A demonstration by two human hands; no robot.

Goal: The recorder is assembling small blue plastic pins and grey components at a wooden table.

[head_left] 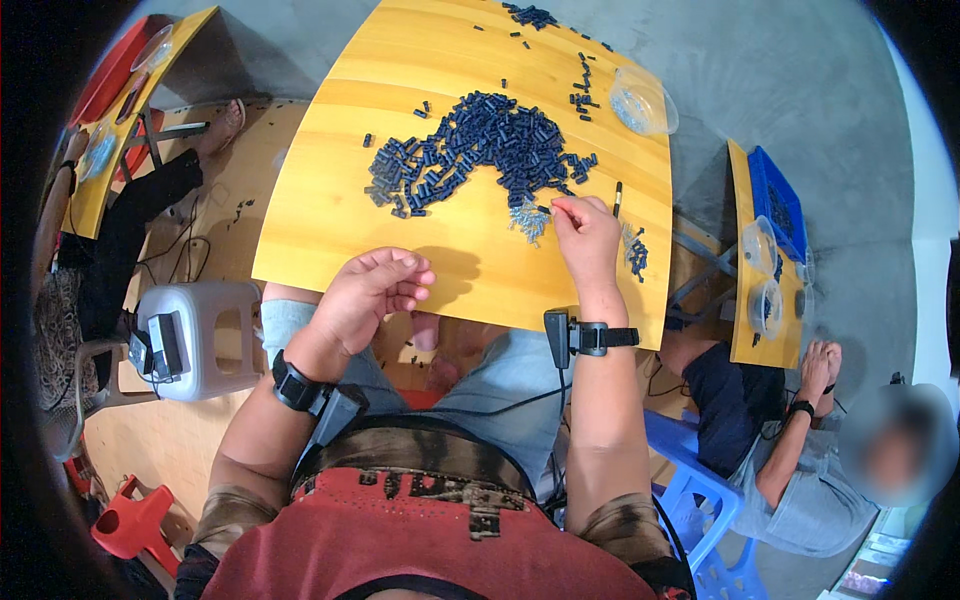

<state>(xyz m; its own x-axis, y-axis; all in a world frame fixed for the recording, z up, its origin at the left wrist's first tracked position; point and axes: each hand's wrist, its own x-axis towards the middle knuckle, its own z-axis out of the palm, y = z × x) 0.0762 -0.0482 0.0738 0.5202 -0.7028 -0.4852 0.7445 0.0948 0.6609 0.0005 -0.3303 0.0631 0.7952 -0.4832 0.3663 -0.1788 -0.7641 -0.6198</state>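
A big heap of small black tube-shaped pieces (505, 140) covers the middle of the yellow table (330, 190). At its near edge lies a small pile of shiny silver pins or screws (528, 220). My right hand (588, 238) is just right of that pile, thumb and forefinger pinched on a small black piece (544, 210). My left hand (372, 295) hovers over the table's near edge, palm inward, its fingers curled and thumb against forefinger. Whatever it may hold is too small to make out. A black and gold pen-like stick (618, 198) lies beyond my right hand.
A clear round tub (640, 100) with silver parts stands at the table's far right. Loose dark pieces (637, 258) lie near the right edge. On the right, a person sits by another table with a blue tray (777, 205); a grey stool (200, 340) stands left.
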